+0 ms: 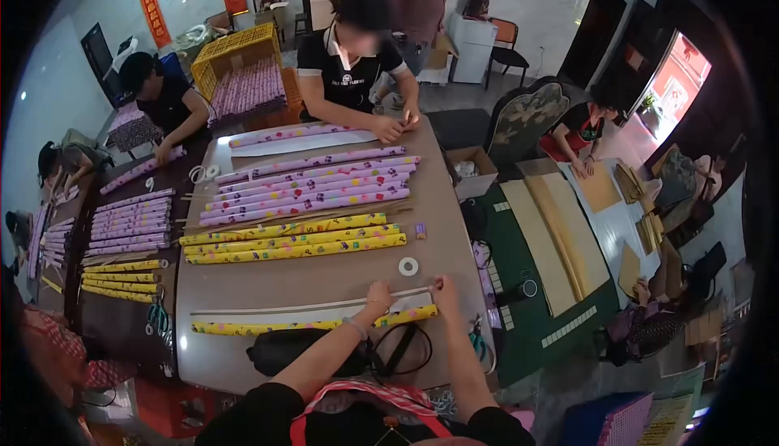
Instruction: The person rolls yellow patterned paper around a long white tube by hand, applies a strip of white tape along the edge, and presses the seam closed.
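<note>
In front of me a yellow patterned roll of wrapping paper [308, 323] lies partly unrolled, its white back [284, 314] and a thin straight strip along the far edge showing. My left hand [378, 297] is closed over that far edge near the right end. At the right corner of the sheet my right hand [443, 293] is closed in a pinch; what sits between its fingertips is too small to make out. Just beyond my hands lies a white tape roll [408, 267]. A black pouch [304, 353] rests under my left forearm.
Yellow rolls [292, 245] and purple rolls [312, 190] lie in rows farther up the table [324, 280]. Scissors [477, 339] are by the right edge. A co-worker [349, 64] works across from me. A green table [519, 349] stands to the right.
</note>
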`<action>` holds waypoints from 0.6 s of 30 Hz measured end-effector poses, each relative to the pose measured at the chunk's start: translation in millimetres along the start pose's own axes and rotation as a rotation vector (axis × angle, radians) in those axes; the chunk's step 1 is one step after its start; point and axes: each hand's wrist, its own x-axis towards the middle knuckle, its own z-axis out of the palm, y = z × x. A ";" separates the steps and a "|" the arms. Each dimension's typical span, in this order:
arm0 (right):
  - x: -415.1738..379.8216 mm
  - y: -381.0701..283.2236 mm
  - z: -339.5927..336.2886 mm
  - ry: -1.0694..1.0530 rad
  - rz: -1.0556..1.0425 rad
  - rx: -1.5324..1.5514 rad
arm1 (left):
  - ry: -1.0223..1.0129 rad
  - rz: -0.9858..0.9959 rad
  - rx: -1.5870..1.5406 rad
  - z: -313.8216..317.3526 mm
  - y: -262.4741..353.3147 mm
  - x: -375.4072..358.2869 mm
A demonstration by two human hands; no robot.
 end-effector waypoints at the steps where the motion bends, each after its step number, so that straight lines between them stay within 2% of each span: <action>1: 1.4 10.7 5.4 0.098 -0.092 -0.022 | 0.055 -0.018 -0.026 -4.5 6.4 -9.7; 2: -1.7 24.0 10.3 0.191 -0.180 -0.045 | 0.105 -0.039 -0.050 -7.7 11.4 -17.4; 5: -41.4 7.1 -8.8 0.255 -0.088 0.120 | 0.137 -0.044 -0.042 12.6 -0.8 -9.1; 6: -57.4 7.3 -13.8 0.264 -0.070 0.074 | 0.101 -0.007 0.035 -10.7 18.9 -28.7; 7: -73.7 9.0 -20.8 0.267 -0.040 0.026 | 0.220 0.025 0.012 2.7 9.1 -24.9; 8: -96.8 5.8 -28.8 0.336 -0.116 -0.053 | 0.309 0.039 -0.054 7.7 7.2 -22.8; 9: -114.5 5.3 -38.9 0.398 -0.190 -0.172 | 0.273 0.103 -0.029 1.2 10.0 -26.2; 11: -153.6 0.6 -54.7 0.468 -0.084 -0.330 | 0.250 0.007 -0.114 10.5 6.1 -20.3; 13: -179.1 11.0 -63.2 0.526 0.045 -0.429 | 0.235 0.021 0.010 -12.6 31.5 -41.4; 14: -187.3 19.1 -63.8 0.513 0.079 -0.439 | 0.241 0.025 0.033 -24.9 44.7 -51.0; 16: -194.4 33.3 -60.8 0.596 0.122 -0.460 | 0.209 0.033 0.055 -24.4 40.3 -47.0; 18: -193.2 45.1 -58.2 0.573 0.126 -0.460 | 0.208 0.033 0.066 -14.0 28.4 -32.5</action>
